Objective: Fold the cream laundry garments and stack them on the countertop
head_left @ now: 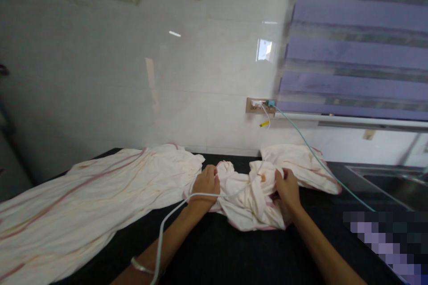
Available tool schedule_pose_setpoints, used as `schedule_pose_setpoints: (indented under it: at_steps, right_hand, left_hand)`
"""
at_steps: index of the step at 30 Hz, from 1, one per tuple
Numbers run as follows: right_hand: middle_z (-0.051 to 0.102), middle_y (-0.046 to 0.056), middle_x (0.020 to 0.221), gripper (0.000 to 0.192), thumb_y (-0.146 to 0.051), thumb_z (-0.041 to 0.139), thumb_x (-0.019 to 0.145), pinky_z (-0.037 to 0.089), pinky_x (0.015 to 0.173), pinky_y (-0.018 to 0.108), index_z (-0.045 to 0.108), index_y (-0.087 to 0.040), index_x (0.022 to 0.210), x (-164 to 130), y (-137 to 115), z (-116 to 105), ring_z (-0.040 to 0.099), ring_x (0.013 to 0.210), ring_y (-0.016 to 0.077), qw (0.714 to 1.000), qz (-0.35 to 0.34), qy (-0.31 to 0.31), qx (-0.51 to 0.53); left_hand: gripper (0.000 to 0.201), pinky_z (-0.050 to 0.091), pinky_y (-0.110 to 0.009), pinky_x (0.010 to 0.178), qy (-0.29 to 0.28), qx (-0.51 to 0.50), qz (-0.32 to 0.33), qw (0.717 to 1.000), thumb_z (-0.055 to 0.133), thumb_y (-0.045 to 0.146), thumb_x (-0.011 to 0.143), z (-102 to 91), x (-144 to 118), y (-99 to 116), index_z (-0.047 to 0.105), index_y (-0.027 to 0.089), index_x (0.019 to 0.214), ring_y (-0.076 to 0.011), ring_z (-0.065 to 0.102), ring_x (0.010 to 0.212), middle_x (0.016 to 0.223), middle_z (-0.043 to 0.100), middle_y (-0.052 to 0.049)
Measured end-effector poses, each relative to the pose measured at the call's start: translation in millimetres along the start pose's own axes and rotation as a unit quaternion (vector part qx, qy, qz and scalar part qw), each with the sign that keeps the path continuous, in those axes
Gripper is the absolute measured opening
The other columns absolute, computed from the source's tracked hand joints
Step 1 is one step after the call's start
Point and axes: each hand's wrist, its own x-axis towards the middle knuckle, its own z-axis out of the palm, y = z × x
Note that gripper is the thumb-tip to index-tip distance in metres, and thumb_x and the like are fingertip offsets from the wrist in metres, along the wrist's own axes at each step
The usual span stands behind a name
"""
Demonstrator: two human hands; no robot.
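Observation:
A crumpled white cloth (245,187) with pinkish stripes lies bunched on the black counter (244,258) between my hands. My left hand (205,182) is closed on its left side, fingers curled into the fabric. On the right side of the same bunch, my right hand (286,185) pinches the cloth between thumb and fingers. A small brown-orange patch shows on the fabric near my right hand. A long white cable (162,231) passes over my left wrist and across the cloth.
A long striped white cloth (100,205) spreads over the left of the counter. Another folded cloth (297,164) lies behind my right hand. A wall socket (260,105) holds two plugs; a teal cable (314,156) runs toward the sink (394,182). A purple blind (351,53) hangs at right.

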Motion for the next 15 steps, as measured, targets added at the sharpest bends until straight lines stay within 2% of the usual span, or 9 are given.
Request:
schedule_pose_setpoints:
  at_steps: [2, 4, 6, 8, 11, 13, 15]
  right_hand:
    - [0.063, 0.013, 0.102, 0.048, -0.042, 0.057, 0.085, 0.053, 0.082, 0.040, 0.059, -0.014, 0.123, 1.3, -7.6, -6.3, 0.063, 0.088, 0.0265, 0.994, -0.064, 0.035, -0.087]
    - [0.057, 0.017, 0.115, 0.048, -0.038, 0.055, 0.086, 0.053, 0.086, 0.042, 0.057, -0.014, 0.128, -0.7, -17.1, -8.6, 0.062, 0.095, 0.0273, 0.983, -0.134, 0.037, -0.123]
    - [0.057, 0.016, 0.117, 0.037, -0.035, 0.052, 0.089, 0.051, 0.093, 0.043, 0.062, -0.016, 0.119, -6.3, -26.0, -6.7, 0.061, 0.103, 0.0277, 0.968, -0.212, -0.020, -0.130]
    - [0.061, 0.014, 0.113, 0.026, -0.032, 0.052, 0.090, 0.048, 0.099, 0.044, 0.065, -0.019, 0.109, -15.4, -32.0, -2.2, 0.059, 0.109, 0.0276, 0.944, -0.280, -0.116, -0.131]
    - [0.066, 0.012, 0.111, 0.025, -0.027, 0.052, 0.090, 0.046, 0.100, 0.042, 0.064, -0.019, 0.110, -31.4, -35.6, 4.6, 0.059, 0.109, 0.0269, 0.904, -0.324, -0.233, -0.153]
    - [0.069, 0.011, 0.105, 0.023, -0.022, 0.051, 0.090, 0.046, 0.096, 0.040, 0.065, -0.019, 0.108, -38.6, -36.4, 6.6, 0.061, 0.104, 0.0264, 0.892, -0.318, -0.262, -0.188]
    - [0.070, 0.010, 0.094, 0.016, -0.021, 0.051, 0.091, 0.045, 0.088, 0.036, 0.066, -0.019, 0.096, -40.4, -37.6, 6.1, 0.063, 0.094, 0.0252, 0.893, -0.293, -0.260, -0.223]
  left_hand:
    - [0.016, 0.051, -0.037, 0.085, 0.000, -0.007, 0.044, 0.999, 0.041, 0.021, 0.097, -5.0, -3.7, 9.5, 0.057, 0.021, 0.094, -0.0215, 0.060, 0.088, 0.091, 0.060, -0.005]
    - [0.015, 0.051, -0.039, 0.090, -0.033, -0.021, 0.137, 0.990, 0.044, 0.017, 0.094, -11.2, -9.8, 23.0, 0.057, 0.020, 0.101, -0.0225, 0.060, 0.096, 0.100, 0.062, -0.006]
    - [0.016, 0.051, -0.040, 0.091, -0.086, -0.030, 0.237, 0.967, 0.047, 0.018, 0.095, -18.3, -17.8, 38.0, 0.058, 0.019, 0.106, -0.0237, 0.060, 0.100, 0.107, 0.063, -0.008]
    - [0.018, 0.050, -0.040, 0.095, -0.137, -0.033, 0.292, 0.946, 0.049, 0.023, 0.097, -25.0, -26.4, 51.8, 0.058, 0.019, 0.112, -0.0246, 0.059, 0.106, 0.114, 0.063, -0.009]
    - [0.022, 0.047, -0.039, 0.103, -0.210, -0.039, 0.311, 0.926, 0.053, 0.031, 0.098, -30.7, -36.9, 65.0, 0.059, 0.022, 0.118, -0.0243, 0.058, 0.114, 0.122, 0.063, -0.007]
    - [0.024, 0.047, -0.038, 0.102, -0.259, -0.038, 0.301, 0.917, 0.059, 0.036, 0.095, -31.1, -40.7, 68.3, 0.060, 0.024, 0.116, -0.0243, 0.059, 0.114, 0.122, 0.063, -0.005]
    - [0.026, 0.049, -0.039, 0.100, -0.280, -0.027, 0.282, 0.917, 0.064, 0.039, 0.092, -30.5, -41.9, 68.8, 0.061, 0.025, 0.114, -0.0250, 0.060, 0.112, 0.120, 0.063, -0.004]
